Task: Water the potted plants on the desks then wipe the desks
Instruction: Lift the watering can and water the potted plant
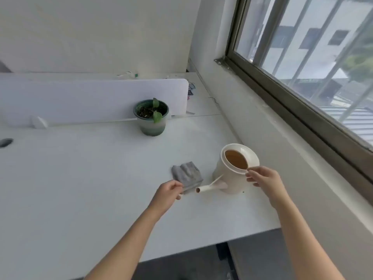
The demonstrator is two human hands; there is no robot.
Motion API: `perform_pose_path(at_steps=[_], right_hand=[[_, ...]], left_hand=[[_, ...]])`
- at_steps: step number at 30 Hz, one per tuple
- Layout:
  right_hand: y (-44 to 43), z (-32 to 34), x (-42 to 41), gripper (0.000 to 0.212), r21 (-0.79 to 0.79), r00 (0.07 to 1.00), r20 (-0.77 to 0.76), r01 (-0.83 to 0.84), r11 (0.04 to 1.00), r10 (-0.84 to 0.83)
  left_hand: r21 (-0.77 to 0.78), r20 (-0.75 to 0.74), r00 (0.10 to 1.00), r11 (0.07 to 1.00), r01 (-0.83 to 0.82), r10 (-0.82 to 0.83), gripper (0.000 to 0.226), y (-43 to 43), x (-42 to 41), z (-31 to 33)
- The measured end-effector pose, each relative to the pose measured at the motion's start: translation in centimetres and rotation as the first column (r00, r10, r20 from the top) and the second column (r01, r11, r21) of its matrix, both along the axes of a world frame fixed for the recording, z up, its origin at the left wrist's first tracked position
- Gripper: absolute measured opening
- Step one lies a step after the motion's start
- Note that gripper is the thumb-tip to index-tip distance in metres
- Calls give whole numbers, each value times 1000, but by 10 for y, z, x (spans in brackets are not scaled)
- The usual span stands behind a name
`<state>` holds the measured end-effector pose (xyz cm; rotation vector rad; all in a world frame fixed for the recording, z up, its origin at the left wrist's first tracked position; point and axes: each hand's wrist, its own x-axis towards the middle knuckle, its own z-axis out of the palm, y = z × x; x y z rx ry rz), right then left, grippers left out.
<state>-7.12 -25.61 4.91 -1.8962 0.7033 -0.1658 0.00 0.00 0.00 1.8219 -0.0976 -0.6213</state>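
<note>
A small green plant in a dark-rimmed pot (151, 118) stands on the white desk (80, 178) against the divider. A cream watering can (234, 170) with brownish water inside sits near the desk's right edge, its spout pointing left. A grey folded cloth (186, 174) lies just left of the spout. My left hand (168, 194) pinches the cloth's near corner. My right hand (262, 178) grips the can at its near rim; the handle is hidden behind the hand.
A white divider panel (90, 100) runs along the desk's back, with a second desk and small items behind it. A wall ledge and a barred window (312, 57) lie to the right. A cable hole (6, 142) is at the far left.
</note>
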Motion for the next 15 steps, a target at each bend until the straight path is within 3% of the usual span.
perform_pose_path(at_steps=[6, 9, 15], right_hand=[[-20, -12, 5, 18, -42, 988, 35, 153, 987, -152], [-30, -20, 11, 26, -59, 984, 26, 175, 983, -174], [-53, -28, 34, 36, -25, 996, 26, 87, 996, -86]], left_hand=[[10, -112, 988, 994, 111, -110, 27, -53, -26, -33], [-28, -123, 991, 999, 44, -48, 28, -74, -30, -38], [-171, -67, 980, 966, -196, 187, 6, -97, -26, -43]])
